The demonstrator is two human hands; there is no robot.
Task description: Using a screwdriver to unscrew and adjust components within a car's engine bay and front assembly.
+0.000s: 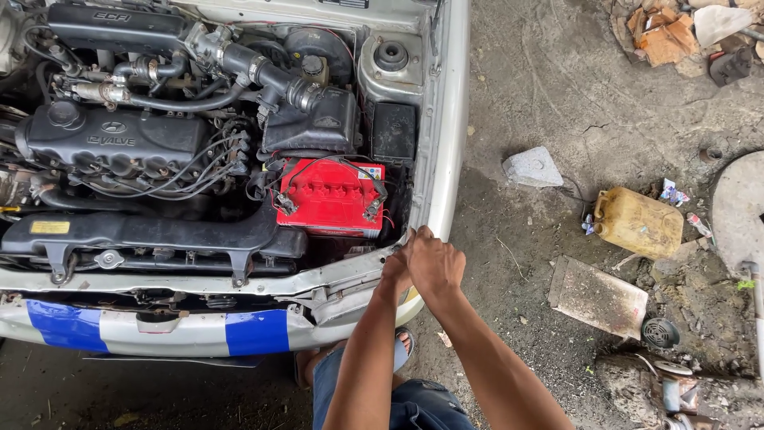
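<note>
My two hands (426,263) are bunched together at the front corner of the white car body (350,275), where the bent metal edge leaves only a narrow gap towards the red rectangular battery (330,197). Black cables and hoses (199,171) crowd the engine bay beyond. To my right the grey dirt ground (509,263) lies open as far as the yellow plastic jerrycan (639,223) and flat grey slab (597,296)
</note>
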